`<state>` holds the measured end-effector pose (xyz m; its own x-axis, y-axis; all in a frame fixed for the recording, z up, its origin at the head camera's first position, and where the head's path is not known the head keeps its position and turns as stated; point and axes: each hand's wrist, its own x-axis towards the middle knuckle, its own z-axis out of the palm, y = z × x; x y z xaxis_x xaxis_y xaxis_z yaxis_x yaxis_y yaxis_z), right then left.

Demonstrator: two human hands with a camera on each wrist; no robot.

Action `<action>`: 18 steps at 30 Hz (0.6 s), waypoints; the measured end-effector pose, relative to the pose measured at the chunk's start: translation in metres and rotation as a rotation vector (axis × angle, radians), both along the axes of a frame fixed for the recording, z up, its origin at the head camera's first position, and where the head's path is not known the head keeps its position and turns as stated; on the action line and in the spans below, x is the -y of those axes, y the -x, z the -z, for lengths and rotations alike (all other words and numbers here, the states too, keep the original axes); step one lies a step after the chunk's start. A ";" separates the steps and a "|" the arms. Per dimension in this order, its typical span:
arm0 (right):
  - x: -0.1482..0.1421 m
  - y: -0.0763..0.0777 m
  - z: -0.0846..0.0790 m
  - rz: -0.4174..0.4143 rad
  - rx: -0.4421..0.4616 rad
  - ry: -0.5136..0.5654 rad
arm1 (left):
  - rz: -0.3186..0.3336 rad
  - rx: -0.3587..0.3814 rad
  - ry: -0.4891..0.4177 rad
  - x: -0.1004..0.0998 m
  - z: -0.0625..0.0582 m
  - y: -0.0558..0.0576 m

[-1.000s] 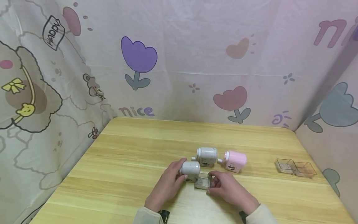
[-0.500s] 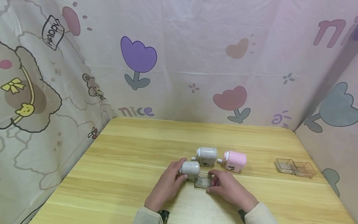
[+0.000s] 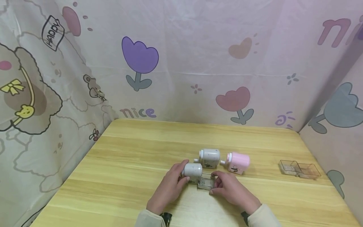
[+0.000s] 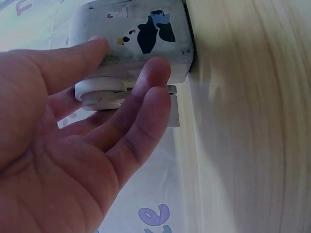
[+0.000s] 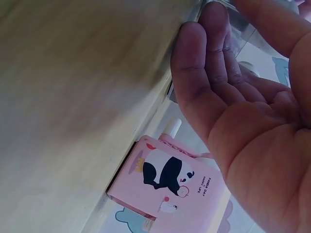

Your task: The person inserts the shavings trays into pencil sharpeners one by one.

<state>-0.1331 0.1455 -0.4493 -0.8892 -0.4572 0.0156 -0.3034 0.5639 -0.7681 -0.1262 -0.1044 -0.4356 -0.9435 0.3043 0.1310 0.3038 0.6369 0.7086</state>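
My left hand grips a pale grey crank pencil sharpener that stands on the table. In the left wrist view, the thumb lies along the printed face of the sharpener, and some fingertips bend behind its white round end. Right against the sharpener sits a small clear shavings drawer. My right hand pinches the drawer's right end between thumb and fingers. How far the drawer sits inside the sharpener cannot be told. In the right wrist view, the right hand mostly hides the drawer.
Behind the hands stand another grey pencil sharpener and a pink one with a panda print, their crank handles pointing left. Two clear drawers lie side by side near the table's right edge. Printed cloth hangs around the table.
The clear drawer's near edge has shifted slightly away from me, with the right hand still on it. The left hand and its sharpener have barely moved.
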 end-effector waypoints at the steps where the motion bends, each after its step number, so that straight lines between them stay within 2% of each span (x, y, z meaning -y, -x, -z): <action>1: 0.000 0.000 0.000 0.000 0.002 0.000 | -0.001 -0.001 -0.001 0.000 0.000 0.000; 18: -0.001 0.002 0.000 -0.052 -0.037 -0.006 | 0.012 -0.021 0.010 0.000 0.001 0.000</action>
